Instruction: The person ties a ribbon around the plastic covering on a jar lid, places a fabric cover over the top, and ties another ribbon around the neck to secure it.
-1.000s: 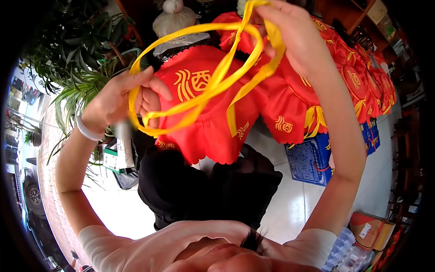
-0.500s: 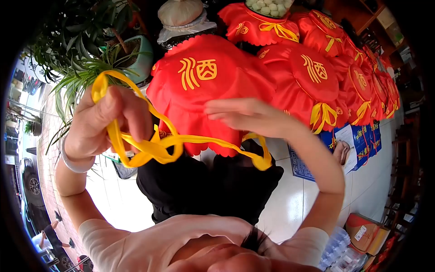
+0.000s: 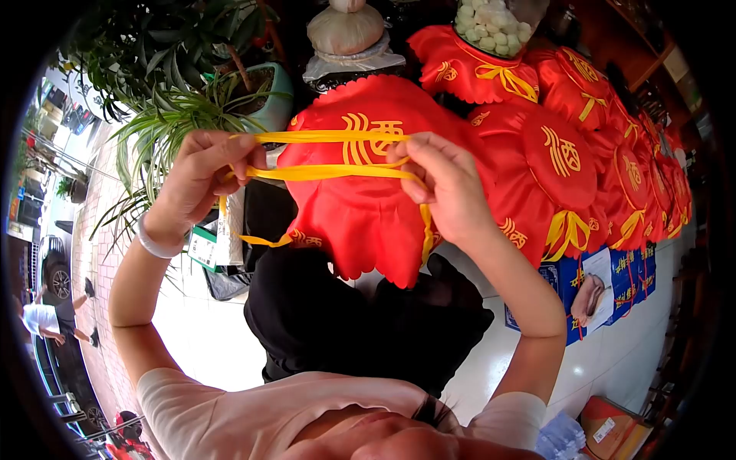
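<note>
Yellow ribbon [image 3: 330, 172] pinched in both hands [image 3: 203, 180] [image 3: 445, 188] partly obscures red cloth [image 3: 349, 218]; plant [image 3: 184, 111] and draped bundles [image 3: 556, 157], contents unclear, alongside.

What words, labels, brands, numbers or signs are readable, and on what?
"酒" on the nearest red cloth, partly crossed by the yellow ribbon.
"酒" on the red cover to its right, and other red covers beyond.
Too small or blurred: the print on the blue boxes, the cardboard box's label, the green-and-white label.
No brand or number legible.
</note>
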The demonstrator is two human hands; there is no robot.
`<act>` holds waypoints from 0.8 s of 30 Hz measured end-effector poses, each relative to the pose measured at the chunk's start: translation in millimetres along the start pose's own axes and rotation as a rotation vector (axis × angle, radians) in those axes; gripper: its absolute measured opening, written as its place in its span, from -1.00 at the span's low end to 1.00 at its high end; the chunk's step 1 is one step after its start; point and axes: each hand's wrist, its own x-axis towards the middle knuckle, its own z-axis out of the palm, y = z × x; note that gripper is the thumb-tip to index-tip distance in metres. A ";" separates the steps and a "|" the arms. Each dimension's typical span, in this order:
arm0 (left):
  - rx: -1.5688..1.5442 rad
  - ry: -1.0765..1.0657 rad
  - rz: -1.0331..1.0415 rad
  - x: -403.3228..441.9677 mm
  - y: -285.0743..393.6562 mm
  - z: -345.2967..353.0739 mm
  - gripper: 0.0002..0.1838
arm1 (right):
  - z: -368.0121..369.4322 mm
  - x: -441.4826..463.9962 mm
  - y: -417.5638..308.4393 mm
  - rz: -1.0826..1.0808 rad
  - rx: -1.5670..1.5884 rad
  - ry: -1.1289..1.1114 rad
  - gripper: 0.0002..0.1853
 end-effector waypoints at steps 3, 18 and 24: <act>-0.096 -0.023 -0.042 8.9 -18.2 -0.5 -0.73 | 1.0 1.2 -11.0 -0.097 -0.016 0.086 -0.89; 0.131 0.045 -0.100 18.7 -53.3 20.8 -0.90 | -35.3 6.8 -6.5 -0.675 -1.279 0.216 -0.80; -0.019 -0.046 -0.061 6.6 -75.5 18.0 -0.94 | -40.2 -14.0 2.0 -0.486 -1.792 0.165 -0.59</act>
